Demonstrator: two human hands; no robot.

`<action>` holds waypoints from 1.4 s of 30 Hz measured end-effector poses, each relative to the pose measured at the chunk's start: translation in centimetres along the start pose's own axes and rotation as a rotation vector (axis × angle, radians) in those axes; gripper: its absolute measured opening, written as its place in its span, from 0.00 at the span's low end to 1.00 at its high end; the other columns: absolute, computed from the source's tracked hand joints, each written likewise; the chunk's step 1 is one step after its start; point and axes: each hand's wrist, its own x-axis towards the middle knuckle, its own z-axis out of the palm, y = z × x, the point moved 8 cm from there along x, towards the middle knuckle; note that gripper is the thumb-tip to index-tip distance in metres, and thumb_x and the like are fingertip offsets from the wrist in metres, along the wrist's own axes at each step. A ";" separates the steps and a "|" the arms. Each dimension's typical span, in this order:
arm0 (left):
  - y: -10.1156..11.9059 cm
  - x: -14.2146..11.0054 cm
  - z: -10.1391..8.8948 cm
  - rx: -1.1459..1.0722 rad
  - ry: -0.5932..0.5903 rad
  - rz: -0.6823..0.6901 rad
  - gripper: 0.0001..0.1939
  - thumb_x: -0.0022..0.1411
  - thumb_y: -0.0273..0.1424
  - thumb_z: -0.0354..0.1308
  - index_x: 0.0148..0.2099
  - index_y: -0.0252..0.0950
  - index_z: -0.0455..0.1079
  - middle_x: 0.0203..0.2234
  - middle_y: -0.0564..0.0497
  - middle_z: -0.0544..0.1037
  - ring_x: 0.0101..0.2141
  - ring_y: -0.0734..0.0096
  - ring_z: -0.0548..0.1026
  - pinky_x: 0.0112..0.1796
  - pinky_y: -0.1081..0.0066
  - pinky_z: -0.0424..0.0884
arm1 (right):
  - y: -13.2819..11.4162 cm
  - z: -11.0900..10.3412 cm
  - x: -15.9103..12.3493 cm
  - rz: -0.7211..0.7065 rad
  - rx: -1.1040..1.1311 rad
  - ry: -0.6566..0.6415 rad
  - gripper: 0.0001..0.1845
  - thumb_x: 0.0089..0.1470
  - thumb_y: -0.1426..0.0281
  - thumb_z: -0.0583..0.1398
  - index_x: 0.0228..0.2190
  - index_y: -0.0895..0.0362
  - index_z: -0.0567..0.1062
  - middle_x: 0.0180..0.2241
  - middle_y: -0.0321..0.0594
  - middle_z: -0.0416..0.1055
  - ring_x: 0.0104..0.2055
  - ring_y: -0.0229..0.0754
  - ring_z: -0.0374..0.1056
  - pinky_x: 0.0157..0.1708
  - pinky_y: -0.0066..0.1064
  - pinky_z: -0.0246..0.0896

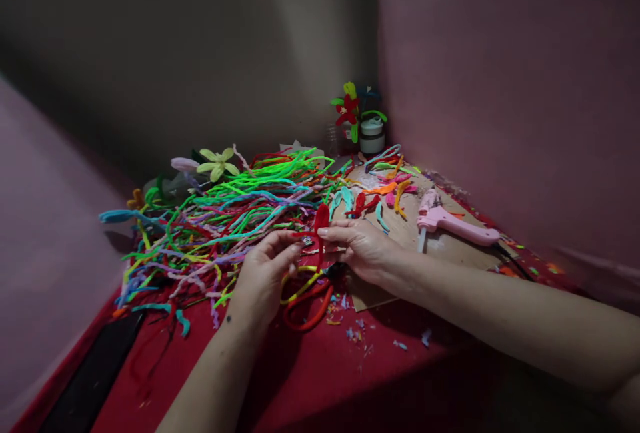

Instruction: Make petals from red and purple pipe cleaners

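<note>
My left hand [263,269] and my right hand [363,246] meet over a red table [320,373]. Both pinch a bent red pipe cleaner [320,223] between thumb and fingertips, its loop standing up between them. Below the hands lie scissors with orange-red handles [307,306] and a yellow pipe cleaner [300,286]. A big heap of loose pipe cleaners [225,219] in green, blue, purple and red spreads to the left of my hands.
A pink glue gun [453,223] lies on a cardboard sheet [450,246] at the right, with cut coloured pieces [385,186] behind it. A small pot with a finished red flower [360,119] stands in the corner. Pale flowers [215,163] sit at the back left. A dark flat object [95,373] lies front left.
</note>
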 end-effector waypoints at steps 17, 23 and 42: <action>-1.4 -1.0 3.1 -0.097 -0.200 -0.097 0.13 0.50 0.34 0.62 0.37 0.34 0.67 0.20 0.57 0.70 0.19 0.82 0.65 0.22 0.80 0.63 | -0.6 1.2 -0.7 -0.169 -0.316 -0.130 0.06 0.44 0.69 0.59 0.22 0.60 0.71 0.19 0.34 0.67 0.21 0.34 0.62 0.24 0.27 0.56; -1.5 -1.1 3.2 -0.150 -0.220 -0.142 0.11 0.48 0.33 0.64 0.30 0.33 0.66 0.16 0.57 0.68 0.16 0.83 0.62 0.18 0.80 0.60 | -1.5 1.0 -0.8 -0.245 -0.306 -0.087 0.10 0.42 0.68 0.62 0.18 0.60 0.68 0.17 0.31 0.63 0.20 0.30 0.57 0.22 0.24 0.51; -2.0 -1.1 3.0 -0.044 -0.302 -0.163 0.10 0.51 0.32 0.62 0.35 0.33 0.70 0.19 0.54 0.72 0.18 0.81 0.67 0.22 0.78 0.63 | -1.8 0.2 -0.9 -0.237 -0.339 0.017 0.12 0.40 0.69 0.63 0.14 0.60 0.67 0.14 0.30 0.60 0.18 0.30 0.54 0.20 0.26 0.48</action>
